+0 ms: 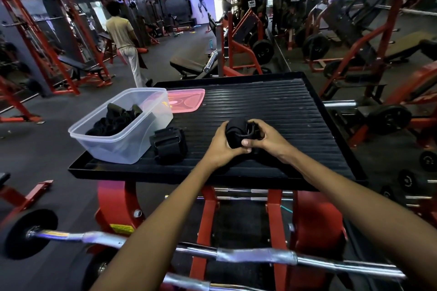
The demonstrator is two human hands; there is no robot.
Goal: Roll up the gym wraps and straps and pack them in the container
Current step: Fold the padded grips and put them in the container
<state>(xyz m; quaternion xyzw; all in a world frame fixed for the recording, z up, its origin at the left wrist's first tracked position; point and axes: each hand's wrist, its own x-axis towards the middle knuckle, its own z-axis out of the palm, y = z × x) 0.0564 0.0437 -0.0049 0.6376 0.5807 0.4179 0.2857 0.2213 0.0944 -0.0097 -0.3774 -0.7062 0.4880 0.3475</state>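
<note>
A black wrap (237,130), partly rolled into a thick bundle, sits between both my hands over the ribbed black platform (283,106). My left hand (221,143) grips the roll from the left with the thumb across its front. My right hand (266,136) holds its right side, fingers curled round the loose end. A clear plastic container (123,146) stands at the platform's left, with several rolled black wraps (113,119) inside. Another black strap (169,145) lies on the platform just right of the container.
A pink lid (185,99) lies behind the container. A chrome bar (236,255) with a weight plate crosses below my forearms. Red gym machines surround the platform. A person walks at the back left, and others stand far back.
</note>
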